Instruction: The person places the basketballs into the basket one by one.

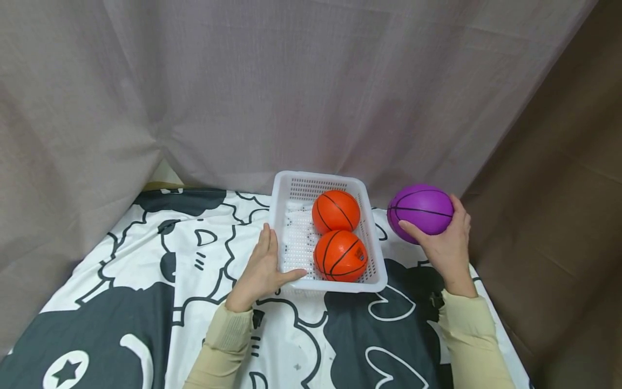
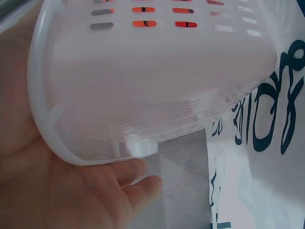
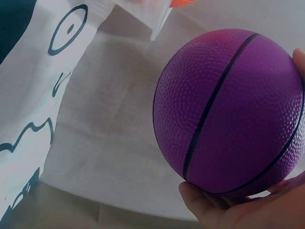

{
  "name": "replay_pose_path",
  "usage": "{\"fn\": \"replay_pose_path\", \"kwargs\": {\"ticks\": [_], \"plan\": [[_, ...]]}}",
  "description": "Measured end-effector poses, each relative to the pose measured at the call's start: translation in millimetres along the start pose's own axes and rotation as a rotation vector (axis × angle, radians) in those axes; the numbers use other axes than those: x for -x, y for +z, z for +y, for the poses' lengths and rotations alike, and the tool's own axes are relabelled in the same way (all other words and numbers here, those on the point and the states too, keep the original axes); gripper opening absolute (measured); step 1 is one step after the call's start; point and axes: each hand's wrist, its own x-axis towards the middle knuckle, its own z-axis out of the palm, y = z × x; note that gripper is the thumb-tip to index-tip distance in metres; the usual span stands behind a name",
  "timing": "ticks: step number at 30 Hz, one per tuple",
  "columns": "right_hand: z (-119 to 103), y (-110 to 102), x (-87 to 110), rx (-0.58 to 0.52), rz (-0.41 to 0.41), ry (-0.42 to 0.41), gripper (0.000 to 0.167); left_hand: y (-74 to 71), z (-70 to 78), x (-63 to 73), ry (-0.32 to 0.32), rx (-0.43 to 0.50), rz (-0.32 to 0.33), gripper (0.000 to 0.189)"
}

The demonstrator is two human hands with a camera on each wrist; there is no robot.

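Note:
A white plastic basket [image 1: 320, 286] with slotted walls sits on the patterned cloth, two orange mini basketballs [image 1: 336, 212] lying along its right side. At its near left corner is my left hand [image 1: 262, 270], the straight fingers along the outer left wall and the thumb reaching over the front rim. Seen from the left wrist, the palm [image 2: 57, 186] lies right at the basket's rim [image 2: 40, 105]. My right hand [image 1: 449, 243] grips a purple mini basketball [image 1: 423, 210] to the right of the basket, thumb in front and fingers around its right side.
A black-and-white cartoon cloth [image 1: 204, 281] covers the surface. Grey fabric [image 1: 272, 92] hangs just behind the basket, and a brown fabric wall [image 1: 559, 205] stands close on the right.

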Motion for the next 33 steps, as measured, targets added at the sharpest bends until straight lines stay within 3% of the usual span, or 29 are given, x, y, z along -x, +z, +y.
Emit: {"fn": "replay_pose_path", "kwargs": {"ticks": [9,33], "plan": [[-10.5,8.2,6.4,-0.027,-0.038,-0.054,0.112,0.1,-0.5,0.5,-0.004,0.002,-0.007,0.120],[-33.3,42.4,15.2,0.044,-0.118,-0.360,0.113,0.1,0.3,-0.6,-0.011,0.017,-0.007,0.121]]}}
